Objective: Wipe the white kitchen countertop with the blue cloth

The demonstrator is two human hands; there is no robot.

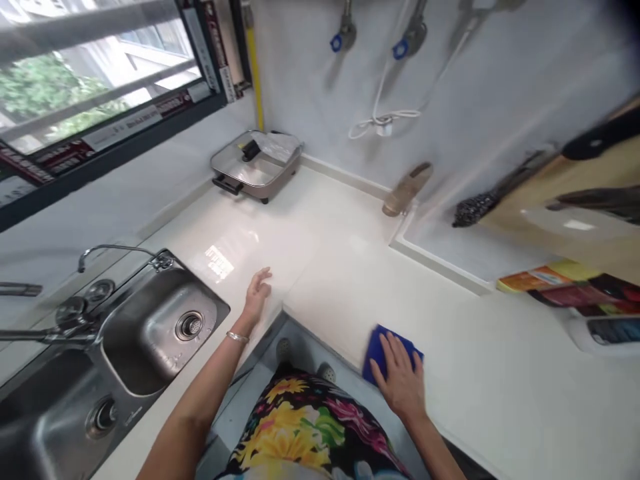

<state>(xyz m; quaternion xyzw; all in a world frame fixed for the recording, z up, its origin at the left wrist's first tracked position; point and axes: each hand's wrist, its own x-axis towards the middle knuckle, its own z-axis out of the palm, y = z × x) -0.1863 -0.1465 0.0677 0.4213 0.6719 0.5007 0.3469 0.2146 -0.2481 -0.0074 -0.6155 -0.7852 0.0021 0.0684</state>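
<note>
- Currently, a folded blue cloth (374, 357) is laid on the white counter (340, 247), at the front edge, to the right of the inside corner where two runs are joined.
- The cloth is partly covered by the right hand (400, 383), which is kept open and palm down, with the fingers spread over the top rather than wrapped around it.
- The left hand (257, 295) is held open, with the fingers loosely bent, over the counter between the inside corner and the sink; whether the surface is touched by it cannot be told.
- A bracelet (237, 337) is worn on the left wrist.
- To the left, a steel double sink (114, 381) is set into the counter, with a slim curved tap (117, 247) mounted behind it.
- In the far corner, a rectangular pan (276, 189) is covered by a clear lid with a black knob.
- Against the back wall, a brown object (407, 190) is propped, blurred.
- Above it, a white cord (384, 122) is bundled near two blue-handled valves (403, 47).
- At the far right, a colourful packet (560, 280) is seen.
</note>
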